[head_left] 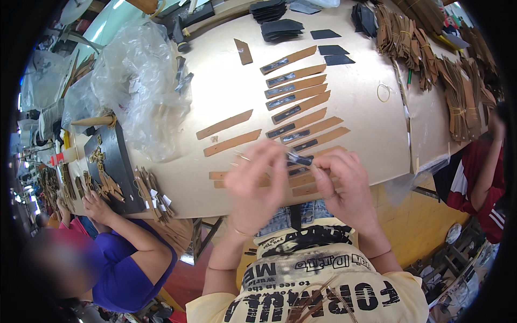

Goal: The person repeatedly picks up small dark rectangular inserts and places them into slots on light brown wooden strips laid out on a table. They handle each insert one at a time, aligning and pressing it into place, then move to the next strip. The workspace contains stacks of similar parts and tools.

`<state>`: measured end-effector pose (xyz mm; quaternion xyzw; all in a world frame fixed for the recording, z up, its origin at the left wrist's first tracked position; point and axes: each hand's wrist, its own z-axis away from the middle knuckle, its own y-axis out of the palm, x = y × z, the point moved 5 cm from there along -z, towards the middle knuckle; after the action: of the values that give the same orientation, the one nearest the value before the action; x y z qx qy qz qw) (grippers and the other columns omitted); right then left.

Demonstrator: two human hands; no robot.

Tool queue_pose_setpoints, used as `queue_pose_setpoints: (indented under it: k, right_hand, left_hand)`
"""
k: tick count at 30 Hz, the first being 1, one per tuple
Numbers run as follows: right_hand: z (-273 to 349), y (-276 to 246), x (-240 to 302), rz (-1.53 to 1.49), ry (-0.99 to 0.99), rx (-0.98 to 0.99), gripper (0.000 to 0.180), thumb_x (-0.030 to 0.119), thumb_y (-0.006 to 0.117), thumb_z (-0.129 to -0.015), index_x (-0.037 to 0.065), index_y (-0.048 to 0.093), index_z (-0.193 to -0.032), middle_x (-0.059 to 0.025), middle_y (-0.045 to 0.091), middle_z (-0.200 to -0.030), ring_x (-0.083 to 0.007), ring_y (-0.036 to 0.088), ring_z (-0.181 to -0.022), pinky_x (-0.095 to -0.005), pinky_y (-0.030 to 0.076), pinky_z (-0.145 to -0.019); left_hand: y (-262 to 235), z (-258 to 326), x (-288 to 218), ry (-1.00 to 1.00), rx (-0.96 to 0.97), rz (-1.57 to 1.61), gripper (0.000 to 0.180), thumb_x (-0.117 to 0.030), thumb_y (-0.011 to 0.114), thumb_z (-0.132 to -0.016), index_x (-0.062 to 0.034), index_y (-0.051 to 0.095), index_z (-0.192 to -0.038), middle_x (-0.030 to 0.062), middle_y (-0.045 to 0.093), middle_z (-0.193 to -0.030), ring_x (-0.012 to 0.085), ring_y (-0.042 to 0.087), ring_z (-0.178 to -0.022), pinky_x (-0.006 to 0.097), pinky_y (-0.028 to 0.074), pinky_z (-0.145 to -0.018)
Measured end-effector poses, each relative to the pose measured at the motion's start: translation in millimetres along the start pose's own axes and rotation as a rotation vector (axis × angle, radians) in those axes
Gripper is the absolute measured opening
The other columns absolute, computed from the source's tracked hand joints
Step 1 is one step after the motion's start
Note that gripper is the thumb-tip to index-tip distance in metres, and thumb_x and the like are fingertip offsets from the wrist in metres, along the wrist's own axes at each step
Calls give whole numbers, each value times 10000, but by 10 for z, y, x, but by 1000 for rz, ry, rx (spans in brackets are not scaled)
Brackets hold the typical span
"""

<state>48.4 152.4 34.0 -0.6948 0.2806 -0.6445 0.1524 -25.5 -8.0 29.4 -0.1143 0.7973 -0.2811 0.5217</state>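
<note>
Over the near edge of the table, my right hand (344,180) pinches a small black strip (304,160) between thumb and fingers. A shiny clear film shows at the strip's left end. My left hand (256,185) is smeared by motion, its fingertips close to that film; whether they grip it I cannot make out. Beyond my hands, several brown leather strips (301,81) lie in a slanted column, each with a dark film-covered patch near its left end. To the left lie two plain brown strips (225,124). More strips are partly hidden beneath my hands.
Crumpled clear plastic (140,81) covers the table's left side. Black pieces (283,30) are stacked at the back, and bundled brown strips (458,102) lie at the right. A person in purple (129,269) works at the left beside a black board (116,167); another person (479,183) is at the right.
</note>
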Motion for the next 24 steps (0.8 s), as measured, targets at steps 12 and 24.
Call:
queue_pose_setpoints:
  k: [12, 24]
  right_hand:
    - [-47, -165, -166, -123, 119, -57, 50, 33, 611, -935, -16, 616, -941, -98, 619, -862, -204, 574, -795, -301, 453, -742]
    - [-106, -42, 27, 104, -168, 149, 166, 102, 658, -915, 81, 633, -1078, -59, 634, -1018, -268, 602, -909, -366, 416, -845]
  left_hand:
    - [-960, -1138, 1070, 49, -404, -610, 192, -27, 665, -883, -19, 698, -1072, 103, 696, -1010, 171, 625, -783, 297, 474, -693]
    - [265, 203, -43, -337, 258, 655, 358, -9, 712, -892, 32, 648, -1242, 142, 718, -1142, 199, 695, -1031, 307, 545, -920]
